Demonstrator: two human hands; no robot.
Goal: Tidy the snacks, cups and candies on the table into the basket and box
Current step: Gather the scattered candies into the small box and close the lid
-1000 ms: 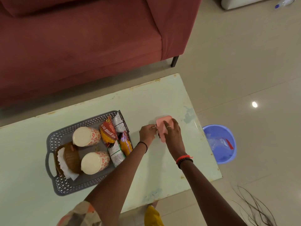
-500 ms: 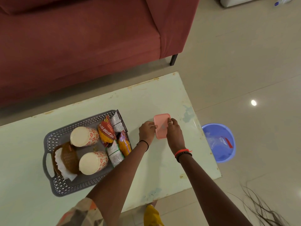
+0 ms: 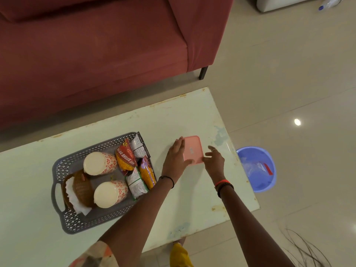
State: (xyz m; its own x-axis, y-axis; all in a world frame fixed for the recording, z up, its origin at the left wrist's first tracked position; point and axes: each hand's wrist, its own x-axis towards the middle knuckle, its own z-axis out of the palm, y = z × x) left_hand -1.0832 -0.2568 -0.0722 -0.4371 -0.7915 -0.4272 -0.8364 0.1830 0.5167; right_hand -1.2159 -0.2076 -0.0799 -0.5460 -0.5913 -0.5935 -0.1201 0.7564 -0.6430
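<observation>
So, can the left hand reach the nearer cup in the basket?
Probably yes: the nearer cup sits uncovered in the open basket, and the left hand only touches the pink box.

A: What sort of place is this?

B: A home living room: a red sofa [image 3: 96, 54] beyond the left hand [image 3: 176, 154], a low pale worktop [image 3: 115, 122], glossy floor tiles [image 3: 289, 74], and a blue bucket [image 3: 256, 168] right of the right hand [image 3: 213, 160].

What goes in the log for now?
left hand: open, touching pink box | right hand: open, at its corner | basket: cups, snacks inside
</observation>
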